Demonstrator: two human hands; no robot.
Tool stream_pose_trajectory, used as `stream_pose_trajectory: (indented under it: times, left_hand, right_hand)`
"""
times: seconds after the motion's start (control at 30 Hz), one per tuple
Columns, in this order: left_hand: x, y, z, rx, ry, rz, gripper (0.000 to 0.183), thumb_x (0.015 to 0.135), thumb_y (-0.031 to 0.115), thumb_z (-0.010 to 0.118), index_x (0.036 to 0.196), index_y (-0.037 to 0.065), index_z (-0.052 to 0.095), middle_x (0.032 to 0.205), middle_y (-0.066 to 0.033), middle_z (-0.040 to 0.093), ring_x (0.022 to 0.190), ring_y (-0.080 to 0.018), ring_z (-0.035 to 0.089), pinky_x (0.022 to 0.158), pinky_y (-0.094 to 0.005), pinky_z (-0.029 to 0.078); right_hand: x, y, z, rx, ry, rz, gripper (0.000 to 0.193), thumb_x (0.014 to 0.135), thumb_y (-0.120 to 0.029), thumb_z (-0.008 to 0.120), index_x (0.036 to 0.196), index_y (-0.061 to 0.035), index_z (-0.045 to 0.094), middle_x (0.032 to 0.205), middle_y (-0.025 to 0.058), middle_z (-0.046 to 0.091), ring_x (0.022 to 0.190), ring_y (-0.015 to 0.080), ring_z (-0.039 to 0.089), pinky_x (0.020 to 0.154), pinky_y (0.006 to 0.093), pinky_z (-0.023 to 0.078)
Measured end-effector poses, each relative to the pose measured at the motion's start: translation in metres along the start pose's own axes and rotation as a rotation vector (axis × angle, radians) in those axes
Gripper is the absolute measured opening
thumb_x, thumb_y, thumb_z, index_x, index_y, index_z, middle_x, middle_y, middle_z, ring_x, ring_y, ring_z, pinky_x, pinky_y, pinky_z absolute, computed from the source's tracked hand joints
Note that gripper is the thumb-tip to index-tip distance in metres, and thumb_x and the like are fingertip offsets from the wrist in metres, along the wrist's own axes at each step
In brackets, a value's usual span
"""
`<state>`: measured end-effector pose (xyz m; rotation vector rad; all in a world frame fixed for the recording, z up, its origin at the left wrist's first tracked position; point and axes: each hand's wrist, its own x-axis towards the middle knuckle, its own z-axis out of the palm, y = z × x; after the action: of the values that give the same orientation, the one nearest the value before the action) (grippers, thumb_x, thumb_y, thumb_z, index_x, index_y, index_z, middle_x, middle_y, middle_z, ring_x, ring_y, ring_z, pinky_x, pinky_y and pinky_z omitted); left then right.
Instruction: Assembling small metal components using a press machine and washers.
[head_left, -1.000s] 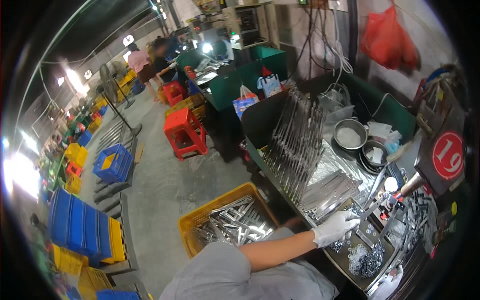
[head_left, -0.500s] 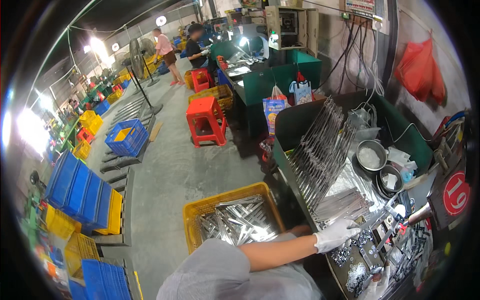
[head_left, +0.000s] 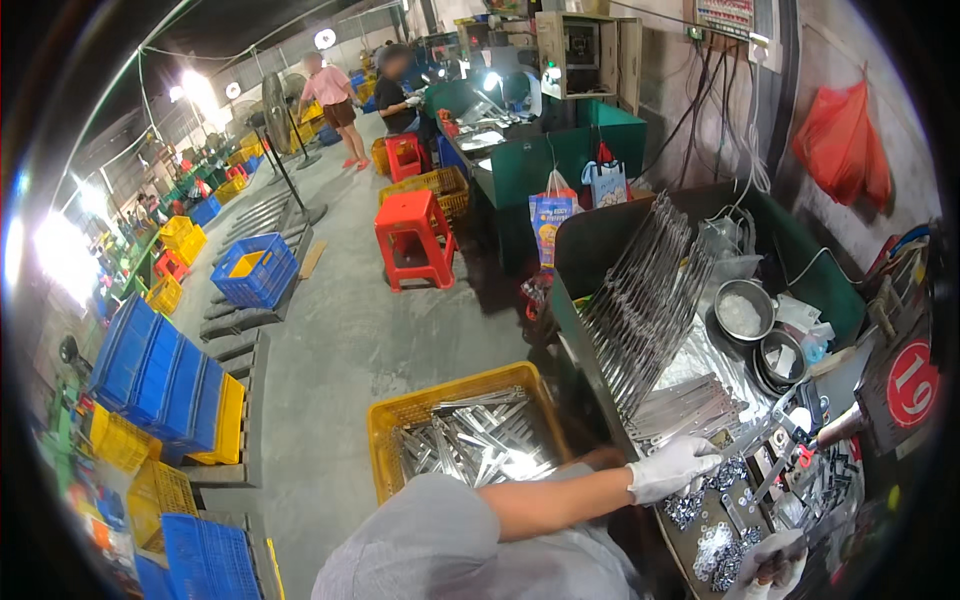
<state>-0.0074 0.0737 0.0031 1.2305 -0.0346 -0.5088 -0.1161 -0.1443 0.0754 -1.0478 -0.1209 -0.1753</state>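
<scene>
My left hand, in a white glove, reaches over the bench from the left. Its fingers close on the near end of a flat metal strip, whose other end runs toward a small bench fixture. My right hand, gloved too, is at the lower right with its fingers curled; what they hold, if anything, is hidden. Between the hands lie piles of small dark metal parts and shiny washers. More loose black and silver pieces are heaped right of the fixture.
Long metal strips lean in a rack at the bench's back, beside round metal bowls. A yellow crate of metal strips stands on the floor to the left. Beyond are a red stool, blue crates and two people.
My right hand has moved slightly right and up from the washers, its fingers more curled. The left hand stays nearly still at the strip. The standing person in the background has shifted slightly.
</scene>
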Motion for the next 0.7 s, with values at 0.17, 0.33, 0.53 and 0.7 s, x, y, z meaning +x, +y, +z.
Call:
stream_pose_trajectory:
  times: [0.17, 0.33, 0.53, 0.7]
  left_hand:
    - [0.001, -0.001, 0.000, 0.029, 0.000, 0.014, 0.020, 0.097, 0.019, 0.051, 0.104, 0.002, 0.058, 0.078, 0.0022, 0.055, 0.057, -0.0044, 0.049, 0.047, -0.0200, 0.041]
    - [-0.004, 0.003, 0.007, -0.031, -0.003, -0.003, 0.019, 0.097, 0.019, 0.052, 0.101, 0.003, 0.058, 0.078, 0.0023, 0.056, 0.055, -0.0036, 0.048, 0.045, -0.0192, 0.040]
    - [-0.004, 0.001, 0.005, 0.022, 0.005, 0.029, 0.020, 0.097, 0.019, 0.051, 0.103, 0.001, 0.058, 0.080, 0.0013, 0.057, 0.055, -0.0039, 0.048, 0.046, -0.0197, 0.041]
    - [-0.004, 0.000, -0.001, -0.024, -0.031, 0.058, 0.021, 0.096, 0.019, 0.052, 0.103, 0.000, 0.059, 0.078, 0.0017, 0.055, 0.058, -0.0047, 0.051, 0.047, -0.0206, 0.041]
  right_hand:
    - [0.003, -0.001, 0.046, -1.165, 0.140, -0.586, 0.018, 0.090, -0.012, 0.058, 0.104, -0.0020, 0.061, 0.090, 0.0064, 0.061, 0.083, 0.0190, 0.057, 0.077, 0.0290, 0.044]
    - [0.017, -0.013, 0.048, -0.837, -0.332, -0.084, 0.025, 0.092, -0.025, 0.056, 0.096, -0.0009, 0.060, 0.088, 0.0069, 0.058, 0.077, 0.0151, 0.055, 0.064, 0.0271, 0.044]
    - [0.003, 0.026, 0.059, -0.245, -0.273, -0.051, 0.039, 0.085, -0.028, 0.065, 0.099, 0.0079, 0.059, 0.086, 0.0129, 0.058, 0.076, 0.0162, 0.055, 0.062, 0.0262, 0.046]
    - [0.012, 0.049, 0.045, -0.725, -0.340, -0.562, 0.037, 0.093, -0.032, 0.057, 0.117, -0.0036, 0.059, 0.081, 0.0005, 0.046, 0.071, 0.0093, 0.043, 0.060, 0.0214, 0.030]
